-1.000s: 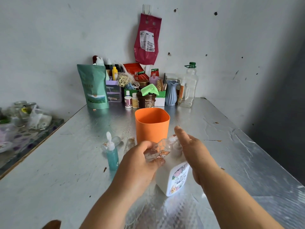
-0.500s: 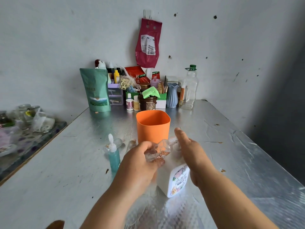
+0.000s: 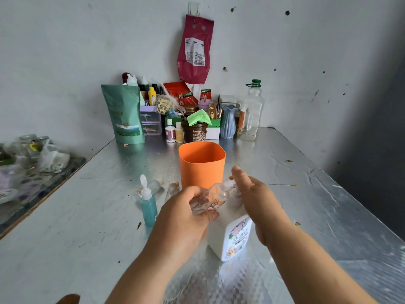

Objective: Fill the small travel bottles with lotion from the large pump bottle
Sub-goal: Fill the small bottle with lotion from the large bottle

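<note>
A large white pump bottle [image 3: 232, 235] with a flowered label stands on the foil-covered table [image 3: 87, 216]. My left hand [image 3: 184, 218] grips a small clear travel bottle [image 3: 213, 195], tilted with its neck at the pump. My right hand [image 3: 254, 200] lies flat on top of the pump head, fingers straight; the pump head is hidden beneath it. A small teal travel bottle [image 3: 148, 205] with a white cap stands to the left. Two clear small bottles [image 3: 153, 187] lie on the table behind it.
An orange cup [image 3: 201, 164] stands just behind my hands. Against the back wall stand a green pouch [image 3: 123, 114], a brown jar [image 3: 194, 132], a blue vase [image 3: 228, 122], a clear plastic bottle [image 3: 252, 113] and other clutter. A lower surface with glassware [image 3: 32, 154] lies at left.
Hands and bottles hold nearly the same pose; the view has shifted slightly.
</note>
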The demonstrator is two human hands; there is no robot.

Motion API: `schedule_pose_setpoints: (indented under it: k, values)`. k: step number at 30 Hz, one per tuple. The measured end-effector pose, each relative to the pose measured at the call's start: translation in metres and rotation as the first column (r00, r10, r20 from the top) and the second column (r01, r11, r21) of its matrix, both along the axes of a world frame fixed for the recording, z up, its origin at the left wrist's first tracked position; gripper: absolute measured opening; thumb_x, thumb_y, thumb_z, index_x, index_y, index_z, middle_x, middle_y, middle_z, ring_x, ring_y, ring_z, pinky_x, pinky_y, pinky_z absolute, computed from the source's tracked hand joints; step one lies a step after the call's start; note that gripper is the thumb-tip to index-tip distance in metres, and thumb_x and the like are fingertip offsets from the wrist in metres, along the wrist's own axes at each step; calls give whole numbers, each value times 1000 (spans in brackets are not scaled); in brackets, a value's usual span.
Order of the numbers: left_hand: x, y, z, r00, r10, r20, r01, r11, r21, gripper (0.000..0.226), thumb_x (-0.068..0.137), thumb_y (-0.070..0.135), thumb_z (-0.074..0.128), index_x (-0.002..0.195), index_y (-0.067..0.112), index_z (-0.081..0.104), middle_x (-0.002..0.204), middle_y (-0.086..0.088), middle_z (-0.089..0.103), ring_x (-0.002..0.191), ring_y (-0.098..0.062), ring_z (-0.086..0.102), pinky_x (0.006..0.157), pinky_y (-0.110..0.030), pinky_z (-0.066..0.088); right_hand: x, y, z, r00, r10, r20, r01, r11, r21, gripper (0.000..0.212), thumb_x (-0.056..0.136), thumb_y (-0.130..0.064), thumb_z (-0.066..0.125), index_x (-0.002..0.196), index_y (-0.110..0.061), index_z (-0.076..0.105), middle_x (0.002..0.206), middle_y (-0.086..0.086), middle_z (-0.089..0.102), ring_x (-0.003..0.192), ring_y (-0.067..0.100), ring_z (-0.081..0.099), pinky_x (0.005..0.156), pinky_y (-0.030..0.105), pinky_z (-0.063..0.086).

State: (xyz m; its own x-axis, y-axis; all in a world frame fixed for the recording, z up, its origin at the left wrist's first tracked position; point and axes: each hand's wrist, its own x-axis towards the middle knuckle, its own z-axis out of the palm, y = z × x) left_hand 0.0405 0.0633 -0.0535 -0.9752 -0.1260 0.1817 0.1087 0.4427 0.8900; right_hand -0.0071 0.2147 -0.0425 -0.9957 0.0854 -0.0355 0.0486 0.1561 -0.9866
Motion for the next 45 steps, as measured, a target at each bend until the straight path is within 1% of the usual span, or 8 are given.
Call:
schedule_pose_setpoints:
  k: [5, 9, 20, 27, 31, 34, 40, 45]
  values:
    - [1, 0, -1, 1000, 12, 28, -11, 999, -37, 34, 73, 17, 83, 96, 35, 66, 93, 22, 72, 89, 6, 65, 88, -27, 51, 1, -3, -6, 1000, -15, -19, 15, 1000, 1, 43, 94, -55, 45, 100, -15, 63, 89, 4, 67, 85, 22, 62, 65, 29, 43]
    - [4, -1, 4, 999, -5, 42, 8, 999, -52, 34, 74, 17, 82, 96, 35, 64, 93, 22, 71, 88, 7, 65, 82, -19, 50, 0, -3, -8, 999, 2, 36, -2, 1000, 4, 57, 86, -67, 46, 91, -14, 65, 93, 11, 70, 90, 30, 66, 84, 40, 50]
    - [7, -2, 10, 998, -35, 49, 37, 999, -40, 35, 77, 15, 80, 104, 30, 65, 98, 18, 71, 94, 1, 65, 90, -30, 51, 5, -4, 4, 998, 15, 57, -13, 999, -36, 53, 90, -60, 47, 83, -10, 63, 79, 9, 61, 73, 24, 57, 67, 32, 42]
    - [3, -6, 9, 996, -71, 57, 73, 996, -49, 35, 77, 13, 79, 104, 30, 66, 98, 17, 72, 92, 2, 66, 83, -20, 52, 0, -1, -2, 1000, -26, 18, 25, 999, 34, 54, 88, -63, 47, 91, -12, 65, 94, 17, 67, 92, 35, 63, 80, 38, 47]
    - [0, -7, 5, 997, -53, 59, 57, 996, -75, 35, 77, 14, 80, 104, 32, 66, 98, 18, 71, 93, 0, 66, 83, -26, 54, 2, -5, -10, 1000, -30, 8, 30, 999, 11, 47, 90, -61, 45, 103, -20, 64, 97, 9, 69, 94, 28, 65, 64, 32, 48]
    - [1, -7, 6, 997, -50, 62, 53, 997, -62, 35, 76, 16, 81, 104, 31, 66, 100, 17, 71, 94, -1, 66, 84, -28, 54, 4, -5, -4, 998, -4, 55, 4, 1000, -7, 50, 90, -61, 48, 102, -16, 65, 99, 12, 70, 95, 29, 65, 75, 36, 50]
    - [4, -7, 12, 995, -66, 68, 69, 997, -32, 37, 76, 14, 80, 106, 29, 66, 102, 16, 72, 96, -4, 67, 89, -35, 54, 11, -3, 10, 995, 45, 84, -41, 998, -41, 48, 94, -54, 44, 83, -12, 64, 76, 5, 63, 66, 18, 59, 57, 26, 40]
    - [1, -7, 11, 996, -71, 62, 73, 997, -34, 36, 76, 15, 80, 105, 31, 66, 102, 16, 72, 97, -5, 67, 90, -38, 54, 9, -3, 9, 996, 44, 78, -42, 999, -20, 52, 93, -58, 44, 89, -11, 65, 81, 5, 64, 70, 17, 58, 59, 27, 40]
